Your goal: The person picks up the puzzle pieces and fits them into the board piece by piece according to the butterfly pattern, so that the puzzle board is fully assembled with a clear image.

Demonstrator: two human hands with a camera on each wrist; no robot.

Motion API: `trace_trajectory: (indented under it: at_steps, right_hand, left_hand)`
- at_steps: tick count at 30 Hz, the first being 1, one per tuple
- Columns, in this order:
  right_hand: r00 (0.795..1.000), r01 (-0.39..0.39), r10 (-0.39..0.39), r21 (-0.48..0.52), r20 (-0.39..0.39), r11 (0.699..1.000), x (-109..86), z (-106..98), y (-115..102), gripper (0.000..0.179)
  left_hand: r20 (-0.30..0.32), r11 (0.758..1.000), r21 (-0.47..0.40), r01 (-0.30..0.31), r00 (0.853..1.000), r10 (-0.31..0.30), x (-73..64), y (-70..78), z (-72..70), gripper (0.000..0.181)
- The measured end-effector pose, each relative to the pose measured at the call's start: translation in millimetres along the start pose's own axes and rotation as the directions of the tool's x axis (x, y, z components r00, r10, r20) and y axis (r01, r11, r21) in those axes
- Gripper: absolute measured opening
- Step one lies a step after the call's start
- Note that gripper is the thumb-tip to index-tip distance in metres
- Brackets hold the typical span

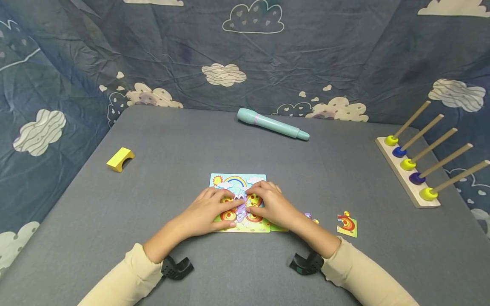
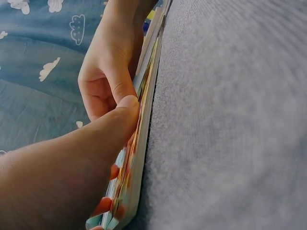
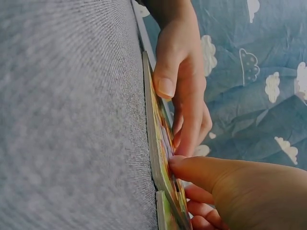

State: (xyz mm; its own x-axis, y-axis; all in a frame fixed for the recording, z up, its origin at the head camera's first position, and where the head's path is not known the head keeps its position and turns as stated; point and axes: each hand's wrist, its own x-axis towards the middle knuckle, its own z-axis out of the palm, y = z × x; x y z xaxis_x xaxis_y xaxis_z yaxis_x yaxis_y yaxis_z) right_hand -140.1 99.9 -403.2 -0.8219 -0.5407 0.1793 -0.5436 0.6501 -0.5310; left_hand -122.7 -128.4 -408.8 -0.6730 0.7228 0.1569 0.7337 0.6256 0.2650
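Observation:
A jigsaw puzzle [image 1: 249, 228] lies flat on the grey table, its picture a butterfly under a rainbow. From the left, my left hand [image 1: 210, 210] rests on it, index finger extended onto the purple butterfly body [image 1: 240, 216] and thumb near the lower edge. My right hand [image 1: 273, 205] lies over the right wing, thumb and fingertips touching the picture beside that body. In the left wrist view the left thumb [image 2: 122, 115] presses close to the puzzle's edge. The right thumb [image 3: 184, 166] touches the surface in the right wrist view. Both hands cover much of the wings.
A loose puzzle piece [image 1: 347, 225] lies to the right; another [image 1: 308, 216] is partly hidden behind the right forearm. A green piece [image 1: 278, 228] adjoins the puzzle. Around them are a yellow arch block [image 1: 120, 159], a teal toy microphone [image 1: 273, 124] and a peg stand [image 1: 407, 174].

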Motion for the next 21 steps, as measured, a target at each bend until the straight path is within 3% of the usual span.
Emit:
trace_trajectory:
  at_steps: [8,16,21]
  right_hand:
    - [1.0,-0.007,0.008,-0.036,0.012,0.999,-2.5,-4.0,0.6,0.041]
    - [0.98,0.036,-0.018,-0.087,0.196,0.996,-8.9,-14.8,-0.1,0.06]
    - [0.974,0.009,-0.008,-0.002,0.228,1.0,-11.6,-20.2,3.7,0.064]
  left_hand:
    - [0.016,1.0,0.013,0.021,1.0,-0.021,1.6,2.9,-2.1,0.05]
    - [0.03,0.999,-0.005,0.05,0.998,-0.05,1.2,6.2,-3.4,0.053]
    - [0.019,0.999,-0.012,0.041,0.999,-0.041,0.6,6.1,-1.4,0.054]
